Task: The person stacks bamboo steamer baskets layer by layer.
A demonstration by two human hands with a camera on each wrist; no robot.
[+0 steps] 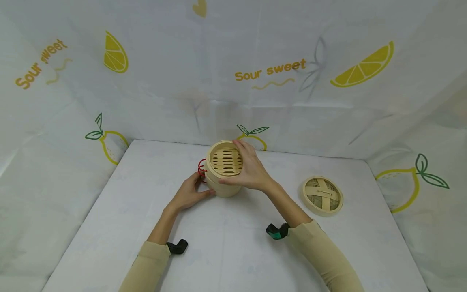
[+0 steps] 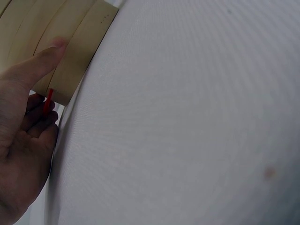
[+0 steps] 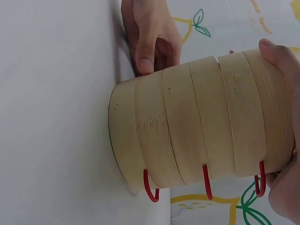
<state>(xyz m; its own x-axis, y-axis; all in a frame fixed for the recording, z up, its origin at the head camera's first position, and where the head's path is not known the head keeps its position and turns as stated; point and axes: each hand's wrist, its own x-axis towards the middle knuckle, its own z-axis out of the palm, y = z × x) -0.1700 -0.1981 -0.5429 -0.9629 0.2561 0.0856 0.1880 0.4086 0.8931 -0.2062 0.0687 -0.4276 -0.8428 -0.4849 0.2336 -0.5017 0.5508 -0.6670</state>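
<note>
A stack of bamboo steamer baskets (image 1: 223, 188) stands at the back middle of the white table, leaning slightly in the right wrist view. The top basket (image 1: 221, 164) shows its slatted floor, with nothing lying on the visible slats. Red loop handles (image 3: 206, 182) stick out from the baskets' sides. My right hand (image 1: 253, 167) spans the top basket's rim, thumb at the near side and fingers at the far side. Low on the left, my left hand (image 1: 187, 194) holds the bottom basket (image 2: 82, 56), thumb against its wall and fingers curled by a red loop.
A round woven bamboo lid (image 1: 322, 195) with crossed bands and a small handle lies to the right of the stack. Behind the table (image 1: 219, 251) hangs a white curtain (image 1: 164, 81) printed with lemons and lettering. Both wrists wear small black devices (image 1: 177, 246).
</note>
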